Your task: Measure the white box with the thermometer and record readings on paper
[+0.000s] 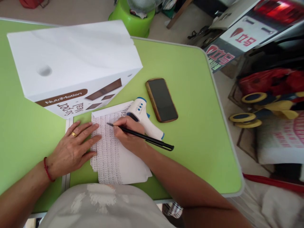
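A notepad [109,148] lies on the green table, its top sheet covered in rows of small handwriting with a bare strip at the right. My left hand [74,147] rests flat with fingers spread, the fingertips on the pad's left edge. In my right hand [129,133] a black pen [152,139] is pinched, its tip at the upper part of the written page. Just beyond that hand lies a white and blue infrared thermometer [140,112], partly covering the pad's top corner. The writing under my right hand is hidden.
A large white box [76,60] stands on the table [197,126] behind the pad. To the right of the thermometer lies a smartphone [162,99] in a brown case. Past the table edge are a green stool [118,19], yellow-handled scissors [251,117] and a white sack [280,142].
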A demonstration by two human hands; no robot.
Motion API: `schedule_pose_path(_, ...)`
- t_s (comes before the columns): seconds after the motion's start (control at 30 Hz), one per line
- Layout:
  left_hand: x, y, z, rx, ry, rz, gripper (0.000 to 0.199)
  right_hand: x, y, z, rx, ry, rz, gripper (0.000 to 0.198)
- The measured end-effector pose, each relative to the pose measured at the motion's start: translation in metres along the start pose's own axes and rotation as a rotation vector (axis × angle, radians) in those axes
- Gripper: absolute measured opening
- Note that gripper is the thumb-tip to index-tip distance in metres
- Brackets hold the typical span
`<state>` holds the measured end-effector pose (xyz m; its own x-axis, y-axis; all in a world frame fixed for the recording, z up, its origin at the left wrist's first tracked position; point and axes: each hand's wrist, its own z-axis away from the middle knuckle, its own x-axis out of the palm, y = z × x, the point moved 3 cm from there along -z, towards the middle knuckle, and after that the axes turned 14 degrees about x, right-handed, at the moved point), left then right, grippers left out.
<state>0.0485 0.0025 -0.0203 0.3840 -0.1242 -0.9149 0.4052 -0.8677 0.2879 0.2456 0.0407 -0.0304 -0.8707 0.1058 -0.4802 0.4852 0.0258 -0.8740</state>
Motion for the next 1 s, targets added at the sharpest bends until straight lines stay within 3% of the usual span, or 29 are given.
schedule_pose_path(0.3, -0.0001, 0.0004, -0.0008, -0.005, 0.001, 0.018, 0.034, 0.0005, -0.0012, -0.0018, 0.012, -0.145, 0.022, 0.006)
schedule_pose_path(0.67, 0.0002, 0.0005, -0.001, 0.002, -0.003, 0.003, 0.034, 0.0038, -0.001, 0.0003, -0.042, -0.089, -0.017, 0.008)
schedule_pose_path(1.0, -0.0007, 0.0005, -0.0009, 0.002, -0.007, -0.005, 0.033, 0.001, -0.0013, -0.0008, 0.025, -0.101, 0.002, 0.006)
